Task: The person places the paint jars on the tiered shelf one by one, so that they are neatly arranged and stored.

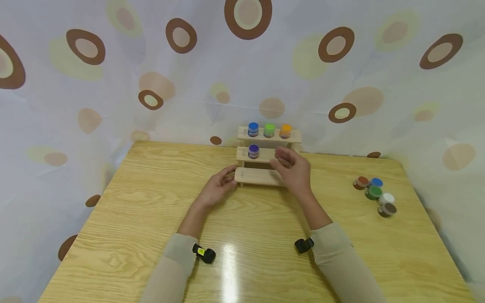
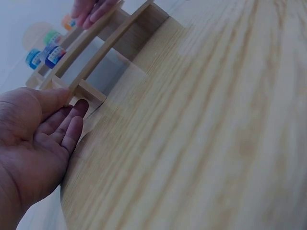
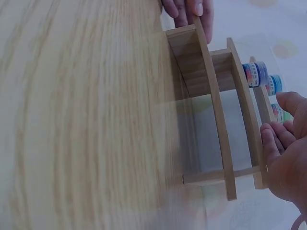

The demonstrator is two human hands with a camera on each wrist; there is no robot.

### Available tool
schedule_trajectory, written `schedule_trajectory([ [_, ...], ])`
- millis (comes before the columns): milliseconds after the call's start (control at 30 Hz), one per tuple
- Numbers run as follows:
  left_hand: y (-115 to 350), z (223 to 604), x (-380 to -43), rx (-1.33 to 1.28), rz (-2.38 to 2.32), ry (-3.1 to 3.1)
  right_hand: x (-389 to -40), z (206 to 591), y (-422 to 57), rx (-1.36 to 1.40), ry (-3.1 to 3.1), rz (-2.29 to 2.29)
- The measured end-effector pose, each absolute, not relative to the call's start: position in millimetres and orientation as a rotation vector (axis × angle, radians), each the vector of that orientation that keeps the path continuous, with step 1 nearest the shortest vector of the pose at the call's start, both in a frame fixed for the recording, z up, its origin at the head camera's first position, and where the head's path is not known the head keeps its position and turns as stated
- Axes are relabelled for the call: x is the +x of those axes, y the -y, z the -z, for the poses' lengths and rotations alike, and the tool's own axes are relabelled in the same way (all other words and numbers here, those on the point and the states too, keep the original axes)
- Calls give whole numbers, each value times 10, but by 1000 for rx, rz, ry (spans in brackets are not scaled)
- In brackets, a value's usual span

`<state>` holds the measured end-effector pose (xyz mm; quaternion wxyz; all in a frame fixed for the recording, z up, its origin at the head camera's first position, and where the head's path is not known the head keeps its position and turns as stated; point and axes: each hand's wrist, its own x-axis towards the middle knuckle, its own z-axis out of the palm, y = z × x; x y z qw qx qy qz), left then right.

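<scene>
A three-tier wooden display rack (image 1: 261,176) stands at the back of the table. Blue (image 1: 253,129), green (image 1: 269,130) and orange (image 1: 286,131) paint jars line its top tier, and a purple paint jar (image 1: 253,151) sits at the left of the middle tier. My left hand (image 2: 38,139) pinches the left end of the bottom tier, thumb above and fingers below. Over the right part of the middle tier is my right hand (image 1: 295,170), its fingers loosely bent and nothing visible between them and the thumb. In the right wrist view it hides the orange jar.
Several more paint jars cluster on the table at the right: red-brown (image 1: 361,182), blue (image 1: 376,182), green (image 1: 374,192), white (image 1: 387,198) and dark brown (image 1: 387,210). A patterned curtain (image 1: 189,84) hangs right behind the rack.
</scene>
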<state>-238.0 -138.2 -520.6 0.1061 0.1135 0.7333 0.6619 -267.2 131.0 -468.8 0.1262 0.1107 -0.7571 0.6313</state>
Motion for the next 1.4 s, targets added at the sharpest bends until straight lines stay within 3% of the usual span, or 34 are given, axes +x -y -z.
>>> schedule_trajectory([
  [733, 1393, 5220, -2411, 395, -1950, -2139, -2447, 4769, -1791, 39, 2010, -1845],
  [1400, 1376, 5243, -2410, 361, -1947, -2158, -2408, 5052, -2573, -555, 1902, -1634],
])
